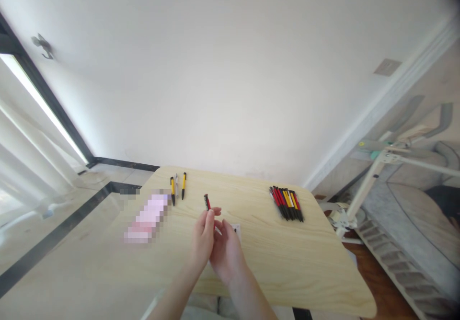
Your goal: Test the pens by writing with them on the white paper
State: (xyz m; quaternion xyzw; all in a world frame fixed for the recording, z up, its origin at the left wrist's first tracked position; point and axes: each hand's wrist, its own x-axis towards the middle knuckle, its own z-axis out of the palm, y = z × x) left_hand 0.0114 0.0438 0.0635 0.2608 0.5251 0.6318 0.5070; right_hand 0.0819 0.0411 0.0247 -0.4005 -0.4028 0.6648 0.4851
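My left hand and my right hand meet over the middle of the light wooden table. Together they grip a red and black pen, whose upper end sticks up above the left fingers. Both hands have their fingers curled round it. Something small and white lies on the table just behind my right hand. A bundle of several red, yellow and black pens lies at the far right. Two yellow and black pens and a clear one lie at the far left.
A blurred pink patch covers something on the table's left part. A white wall rises behind the table. A grey sofa and a white metal stand are at the right. A window with white curtains is at the left.
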